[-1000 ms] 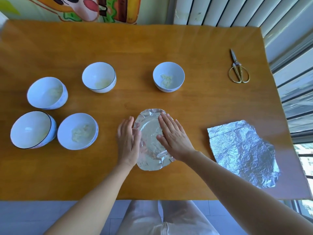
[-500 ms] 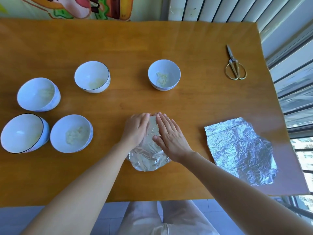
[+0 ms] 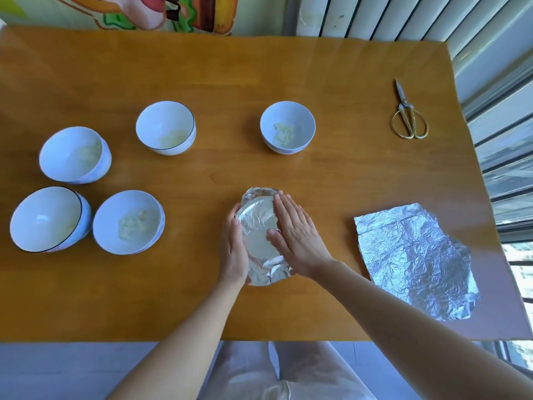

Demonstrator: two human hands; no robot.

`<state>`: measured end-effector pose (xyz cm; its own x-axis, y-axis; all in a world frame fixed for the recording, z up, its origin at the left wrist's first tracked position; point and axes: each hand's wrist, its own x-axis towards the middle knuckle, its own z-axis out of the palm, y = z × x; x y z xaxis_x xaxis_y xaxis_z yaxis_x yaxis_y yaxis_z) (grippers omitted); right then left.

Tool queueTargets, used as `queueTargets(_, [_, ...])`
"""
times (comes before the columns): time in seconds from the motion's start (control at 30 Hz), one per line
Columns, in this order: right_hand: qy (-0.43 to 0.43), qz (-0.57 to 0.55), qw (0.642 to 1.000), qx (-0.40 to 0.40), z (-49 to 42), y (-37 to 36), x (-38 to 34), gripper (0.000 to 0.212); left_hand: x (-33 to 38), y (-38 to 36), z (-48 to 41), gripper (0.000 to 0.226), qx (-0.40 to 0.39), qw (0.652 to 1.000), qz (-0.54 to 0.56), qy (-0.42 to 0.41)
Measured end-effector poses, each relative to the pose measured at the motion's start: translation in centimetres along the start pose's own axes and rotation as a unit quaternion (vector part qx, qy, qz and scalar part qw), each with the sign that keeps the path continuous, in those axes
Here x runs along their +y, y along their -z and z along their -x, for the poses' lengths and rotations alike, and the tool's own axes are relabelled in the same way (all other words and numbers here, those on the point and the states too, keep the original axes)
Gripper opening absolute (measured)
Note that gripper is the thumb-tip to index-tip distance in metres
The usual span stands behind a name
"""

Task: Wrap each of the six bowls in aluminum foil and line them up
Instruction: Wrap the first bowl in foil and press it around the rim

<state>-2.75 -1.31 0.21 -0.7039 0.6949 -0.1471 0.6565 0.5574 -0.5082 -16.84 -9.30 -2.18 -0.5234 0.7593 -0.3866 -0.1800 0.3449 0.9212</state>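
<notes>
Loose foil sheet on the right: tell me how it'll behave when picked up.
The foil sheet looks thin and crinkled, so probably light and floppy. Its creases suggest it keeps any bend. Its ragged edge may tear.

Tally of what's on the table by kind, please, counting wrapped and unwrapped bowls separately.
Unwrapped bowls: 5
Foil-wrapped bowl: 1
Loose foil sheet: 1
Scissors: 1
Total: 8
</notes>
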Motion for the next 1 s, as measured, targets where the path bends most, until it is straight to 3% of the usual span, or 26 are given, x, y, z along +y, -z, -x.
queueTargets(0.07, [-0.004, -0.006, 1.0, 0.003, 0.0, 0.0, -0.1, 0.072, -0.6, 0.7, -0.5, 0.064, -0.012, 1.0, 0.007, 0.021])
queueTargets(0.13, [-0.007, -0.01, 1.0, 0.006, 0.0, 0.0, -0.1, 0.072, -0.5, 1.7, -0.2, 0.074, 0.032, 0.998, -0.042, 0.025])
queueTargets(0.27, [-0.005, -0.014, 1.0, 0.003, 0.1, 0.1, -0.1, 0.072, 1.0, 3.1, 0.9, 0.069, 0.118, 0.958, -0.233, -0.12])
queueTargets(0.37, [-0.006, -0.016, 1.0, 0.007, 0.2, 0.0, -0.1, 0.072, 1.7, 2.3, 1.5, 0.063, 0.041, 0.94, -0.284, -0.183])
queueTargets(0.43, [-0.007, -0.015, 1.0, 0.007, 0.2, 0.0, -0.2, 0.072, 1.0, 1.7, 1.5, 0.071, 0.001, 0.948, -0.292, -0.13])
queueTargets(0.6, [-0.005, 0.0, 1.0, 0.002, 0.3, 0.0, -0.1, 0.072, -0.8, 2.2, 2.0, 0.081, 0.015, 0.949, -0.304, -0.081])
queueTargets(0.7, [-0.006, 0.012, 1.0, 0.0, 0.5, -0.1, 0.1, 0.072, -0.1, 2.8, 1.9, 0.07, 0.075, 0.972, -0.219, -0.029])
queueTargets(0.8, [-0.008, 0.013, 1.0, -0.006, 0.6, -0.2, 0.1, 0.072, 2.7, 2.3, 0.9, 0.042, 0.097, 0.983, -0.124, 0.09])
queueTargets(0.87, [-0.009, 0.017, 1.0, -0.009, 0.5, -0.1, 0.0, 0.072, 3.7, 1.9, -0.1, 0.03, 0.101, 0.975, -0.078, 0.179])
queueTargets(1.0, [-0.009, 0.025, 1.0, -0.014, 0.6, 0.0, 0.0, 0.071, 3.8, 2.6, -1.2, 0.033, 0.094, 0.955, 0.038, 0.28])
